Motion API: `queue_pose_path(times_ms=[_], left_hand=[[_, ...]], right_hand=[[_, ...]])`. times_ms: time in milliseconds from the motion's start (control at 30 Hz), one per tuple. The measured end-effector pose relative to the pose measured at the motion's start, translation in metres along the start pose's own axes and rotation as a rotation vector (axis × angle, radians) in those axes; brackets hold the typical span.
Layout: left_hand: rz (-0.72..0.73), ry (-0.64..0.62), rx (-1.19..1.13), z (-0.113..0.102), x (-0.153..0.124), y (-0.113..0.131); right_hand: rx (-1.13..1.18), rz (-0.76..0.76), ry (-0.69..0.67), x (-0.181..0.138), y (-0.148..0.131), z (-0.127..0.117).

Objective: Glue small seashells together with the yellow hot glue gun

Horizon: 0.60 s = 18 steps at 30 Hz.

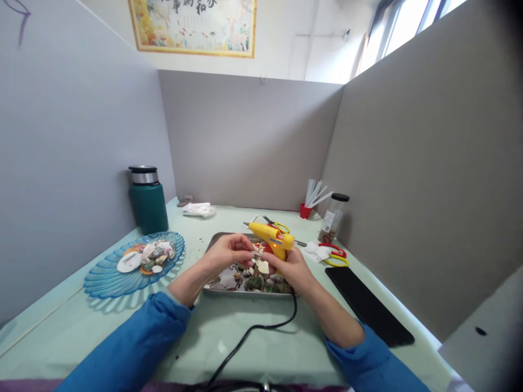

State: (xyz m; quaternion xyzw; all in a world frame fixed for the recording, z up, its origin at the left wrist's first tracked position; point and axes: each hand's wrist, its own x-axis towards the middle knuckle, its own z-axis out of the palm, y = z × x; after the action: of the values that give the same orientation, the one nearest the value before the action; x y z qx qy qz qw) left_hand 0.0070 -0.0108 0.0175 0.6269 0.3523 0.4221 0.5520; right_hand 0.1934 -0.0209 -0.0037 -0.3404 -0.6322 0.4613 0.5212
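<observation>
My right hand (293, 268) is wrapped round the handle of a yellow glue gun (267, 233), its nozzle pointing left and a small orange light glowing on its body. The fingertips of my left hand (229, 251) are pinched together close to my right fingertips, over the tray. Something small seems to be between them, but I cannot make out what. Beneath both hands lies a metal tray (253, 294) with shells, pebbles and mossy stones (255, 282) in it. A black cord (253, 326) runs from the gun toward the table's front edge.
At left, a blue scalloped plate (106, 277) bears shells, with a green bottle (147, 207) behind. Scissors (337, 256), white tissue (316, 251), a jar (333, 220), a red cup of glue sticks (305, 210) and a black slab (368, 305) are at right. Grey partitions (249, 141) enclose the table.
</observation>
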Motion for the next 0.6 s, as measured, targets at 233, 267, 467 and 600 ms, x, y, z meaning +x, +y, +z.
queue_pose_path(times_ms=[233,267,467,600], left_hand=[[0.008,-0.006,0.093,0.002,0.003,-0.008],[0.005,-0.006,0.109,0.002,0.003,-0.008],[-0.003,0.121,0.335,-0.007,0.008,-0.006],[-0.005,0.227,0.843,-0.024,0.013,-0.011]], right_hand=[[0.01,0.019,0.044,0.001,0.0,0.0],[0.011,0.016,0.043,0.001,0.0,0.0],[-0.058,-0.014,0.085,0.002,0.001,-0.007],[-0.093,-0.053,0.163,0.005,0.006,-0.016]])
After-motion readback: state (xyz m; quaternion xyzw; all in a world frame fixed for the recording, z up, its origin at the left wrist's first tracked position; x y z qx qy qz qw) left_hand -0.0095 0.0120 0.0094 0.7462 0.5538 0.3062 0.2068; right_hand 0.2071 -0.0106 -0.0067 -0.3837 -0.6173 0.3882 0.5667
